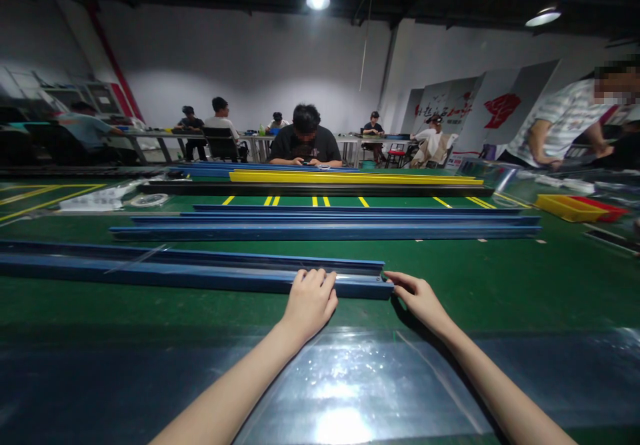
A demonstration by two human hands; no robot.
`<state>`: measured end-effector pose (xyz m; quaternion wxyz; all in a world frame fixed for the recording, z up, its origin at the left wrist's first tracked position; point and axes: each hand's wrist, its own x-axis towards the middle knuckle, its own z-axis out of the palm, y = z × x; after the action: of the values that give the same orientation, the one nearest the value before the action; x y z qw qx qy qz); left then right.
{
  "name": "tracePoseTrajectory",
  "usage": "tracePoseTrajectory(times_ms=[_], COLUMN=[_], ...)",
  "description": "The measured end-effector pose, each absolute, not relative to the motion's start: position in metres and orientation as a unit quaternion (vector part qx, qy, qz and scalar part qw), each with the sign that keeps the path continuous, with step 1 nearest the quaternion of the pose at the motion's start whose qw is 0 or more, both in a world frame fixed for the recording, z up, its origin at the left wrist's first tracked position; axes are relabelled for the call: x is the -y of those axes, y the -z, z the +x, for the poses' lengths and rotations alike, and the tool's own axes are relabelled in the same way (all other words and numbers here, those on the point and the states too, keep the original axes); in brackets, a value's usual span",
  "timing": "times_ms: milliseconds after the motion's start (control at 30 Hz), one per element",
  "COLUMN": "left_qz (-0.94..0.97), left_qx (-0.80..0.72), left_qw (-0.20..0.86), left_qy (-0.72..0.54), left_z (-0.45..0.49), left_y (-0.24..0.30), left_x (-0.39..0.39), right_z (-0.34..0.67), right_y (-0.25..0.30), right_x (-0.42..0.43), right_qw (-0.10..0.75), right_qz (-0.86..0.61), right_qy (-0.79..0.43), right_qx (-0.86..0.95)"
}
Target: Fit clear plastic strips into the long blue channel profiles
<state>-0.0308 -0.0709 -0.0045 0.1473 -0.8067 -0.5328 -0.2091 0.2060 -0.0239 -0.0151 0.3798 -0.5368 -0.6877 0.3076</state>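
1. Grey wall (225, 52) and seated people stand well beyond your green bench (465, 268), which carries the near blue channel (200, 276), trough upward.
2. At that channel's left part, a thin clear strip (137, 258) lies slantwise across it; you cannot tell whether it belongs there.
3. Your left hand (310, 302) grasps the channel's near wall, fingers curled over the top, short of its right end.
4. Behind the channel lie more blue channels (325, 233), untouched by you; whether they are finished or waiting does not show.
5. At the channel's right end, your right hand (420, 297) has thumb and forefinger close against the edge; whether they pinch anything, you cannot tell.
6. Well right of the channel and behind it sits a yellow tray (570, 208), out of your hands' use.
7. Judging by your hands, work at the channel's right end is under way and unfinished; nothing shows it fastened or closed.
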Motion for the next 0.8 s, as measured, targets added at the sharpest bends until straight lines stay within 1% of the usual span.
tracePoseTrajectory(times_ms=[800], left_qz=[-0.805], left_qx=[0.534], left_qw=[0.151], left_qy=[0.210], left_z=[-0.0294], left_y=[0.0040], left_x=[0.0709], right_z=[0.2065], right_y=[0.0130], right_x=[0.0246], right_qw=[0.373], right_qz=[-0.543], right_qy=[-0.306], right_qx=[0.687])
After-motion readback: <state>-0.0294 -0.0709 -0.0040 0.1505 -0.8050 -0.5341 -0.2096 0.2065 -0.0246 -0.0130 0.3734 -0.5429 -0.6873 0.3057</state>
